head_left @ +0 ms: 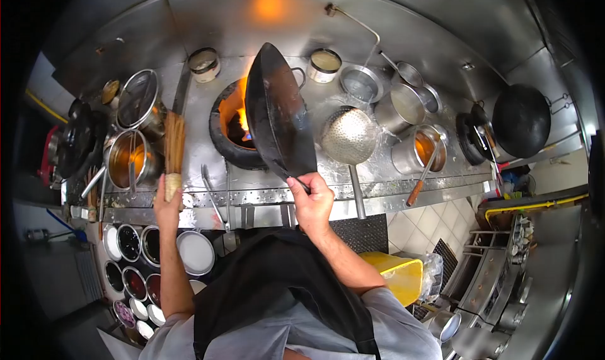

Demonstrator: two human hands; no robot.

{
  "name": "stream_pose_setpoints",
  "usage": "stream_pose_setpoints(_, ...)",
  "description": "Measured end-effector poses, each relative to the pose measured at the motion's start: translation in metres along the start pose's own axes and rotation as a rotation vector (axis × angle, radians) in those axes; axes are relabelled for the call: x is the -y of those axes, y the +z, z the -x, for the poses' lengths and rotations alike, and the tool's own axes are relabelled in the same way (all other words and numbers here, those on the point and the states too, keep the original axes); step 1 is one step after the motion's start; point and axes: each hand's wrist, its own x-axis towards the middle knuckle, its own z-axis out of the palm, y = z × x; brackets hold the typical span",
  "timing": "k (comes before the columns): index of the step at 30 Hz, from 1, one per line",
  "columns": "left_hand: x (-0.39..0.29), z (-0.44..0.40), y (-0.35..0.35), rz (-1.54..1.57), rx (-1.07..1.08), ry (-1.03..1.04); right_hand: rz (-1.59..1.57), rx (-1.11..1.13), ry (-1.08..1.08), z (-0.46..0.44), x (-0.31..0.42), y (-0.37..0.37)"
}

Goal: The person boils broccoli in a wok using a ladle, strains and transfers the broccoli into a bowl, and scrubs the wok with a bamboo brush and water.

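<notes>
My right hand is wrapped round the handle of a black wok, which is tipped up on its side over the right part of a round burner. Orange flame shows in the burner, left of the wok. My left hand grips the bound end of a bamboo brush, whose bristles point up and away from me, beside the pots on the left. A perforated ladle lies to the right of the wok, its handle toward me.
Metal pots stand at the left; another pot with a wooden-handled ladle is at the right. Two tins, one of them, sit at the back. Tongs lie near the front edge. Seasoning containers are below left, a yellow bin below right.
</notes>
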Motion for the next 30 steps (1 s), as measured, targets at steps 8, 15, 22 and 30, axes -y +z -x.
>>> stream_pose_setpoints(8, -0.088, -0.046, 0.01, 0.131, -0.147, 0.258, 0.271, 0.18, -0.421, -0.012, -0.025, 0.021)
stream_pose_setpoints(15, -0.182, -0.24, 0.041, -0.198, -0.02, 0.559, 0.556, 0.453, -0.698, -0.051, -0.094, 0.068)
stream_pose_setpoints(22, -0.09, -0.331, 0.201, -0.339, -0.397, 0.52, 0.645, 0.577, -0.389, -0.068, -0.118, 0.129)
stream_pose_setpoints(30, -0.05, -0.212, 0.276, -0.71, 0.341, 0.173, 0.613, 0.615, -0.378, -0.068, -0.118, 0.133)
